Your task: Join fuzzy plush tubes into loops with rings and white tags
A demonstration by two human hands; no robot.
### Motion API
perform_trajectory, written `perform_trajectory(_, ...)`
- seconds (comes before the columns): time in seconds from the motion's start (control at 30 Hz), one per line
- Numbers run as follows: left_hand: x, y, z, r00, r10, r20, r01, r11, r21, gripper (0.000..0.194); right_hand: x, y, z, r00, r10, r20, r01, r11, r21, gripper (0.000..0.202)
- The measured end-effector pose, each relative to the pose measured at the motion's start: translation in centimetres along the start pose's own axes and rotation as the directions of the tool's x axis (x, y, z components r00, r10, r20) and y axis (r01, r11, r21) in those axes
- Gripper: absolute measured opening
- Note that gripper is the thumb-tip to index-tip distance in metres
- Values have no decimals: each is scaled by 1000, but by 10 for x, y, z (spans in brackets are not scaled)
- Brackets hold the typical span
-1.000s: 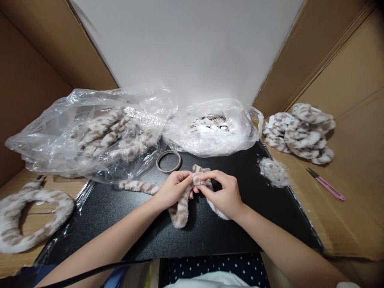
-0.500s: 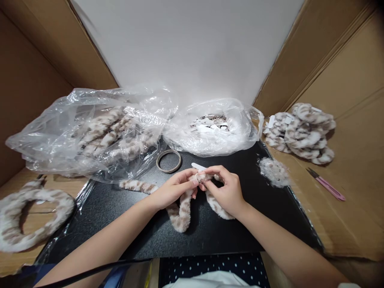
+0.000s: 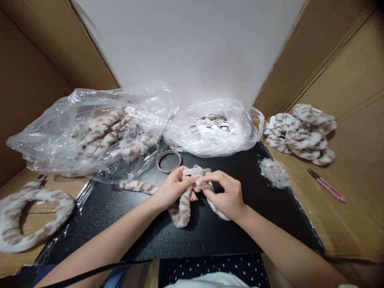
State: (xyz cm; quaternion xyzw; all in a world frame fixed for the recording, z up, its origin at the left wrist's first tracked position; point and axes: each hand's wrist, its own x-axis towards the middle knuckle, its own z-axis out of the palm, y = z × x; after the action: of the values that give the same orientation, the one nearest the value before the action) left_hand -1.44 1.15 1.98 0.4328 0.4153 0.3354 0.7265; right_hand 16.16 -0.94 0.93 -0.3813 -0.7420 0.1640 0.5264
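From my end I can read no text, brand, number or sign. Any print is too small to make out on the white tag (image 3: pixel 192 171) just right of the grey ring (image 3: pixel 169 171), the loose white cards (image 3: pixel 210 128) beyond it to the right, or the bundle's labels (image 3: pixel 272 122) farther right.

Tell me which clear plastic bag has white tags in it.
The plastic bag on the right: white tags show inside it, while the plastic bag on the left holds brown-and-white plush pieces.
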Motion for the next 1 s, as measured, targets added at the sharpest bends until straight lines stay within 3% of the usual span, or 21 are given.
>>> perform_trajectory(0.17, -2, 1, 4, 999, 44, -8, -44, 999, -12, 39, 0, 0, 4, 992, -123, 21, 123, 991, -47, 24)
perform_trajectory(0.37, -5, -1, 4, 998, -29, 56, 41, 973, -226, 40, -3, 4, 6, 971, -188, 144, 194, 981, -22, 30)
perform_trajectory(0.53, -3, -1, 3, 1000, -8, -7, 6, 976, -217, 46, 0, 2, 5, 902, -288, 321, 284, 957, 62, 33)
perform_trajectory(0.6, -2, -4, 3, 999, 26, -20, -30, 980, -194, 44, 4, 0, 0, 889, -341, 307, 331, 940, 86, 31)
perform_trajectory(0.63, -2, -5, 2, 999, 33, -7, -34, 981, -189, 42, 5, -1, -3, 905, -335, 263, 324, 942, 87, 29)
perform_trajectory(0.67, -2, -6, 2, 999, 30, 24, -25, 983, -184, 41, 7, -2, -7, 934, -294, 203, 283, 956, 81, 27)
perform_trajectory(0.73, -5, -5, 2, 991, 6, 130, 15, 986, -163, 39, 11, 0, -15, 994, -97, 55, 92, 992, 82, 20)
perform_trajectory(0.8, -12, 1, 3, 968, -8, 249, 39, 992, -120, 43, 15, 4, -20, 980, 199, -10, -193, 961, 196, 7)
perform_trajectory(0.83, -17, 6, 5, 955, -4, 295, 33, 995, -94, 46, 16, 6, -22, 937, 345, 48, -343, 890, 299, 5)
perform_trajectory(0.9, -30, 18, 8, 937, 18, 348, 0, 999, -54, 53, 18, 7, -21, 778, 510, 367, -628, 621, 469, 25)
perform_trajectory(0.97, -46, 32, 13, 937, 44, 346, -41, 999, -15, 60, 18, 3, -17, 530, 384, 756, -842, 342, 417, 49)
perform_trajectory(1.0, -55, 38, 16, 942, 46, 334, -54, 998, 14, 62, 16, -1, -13, 413, 252, 875, -896, 284, 342, 61)
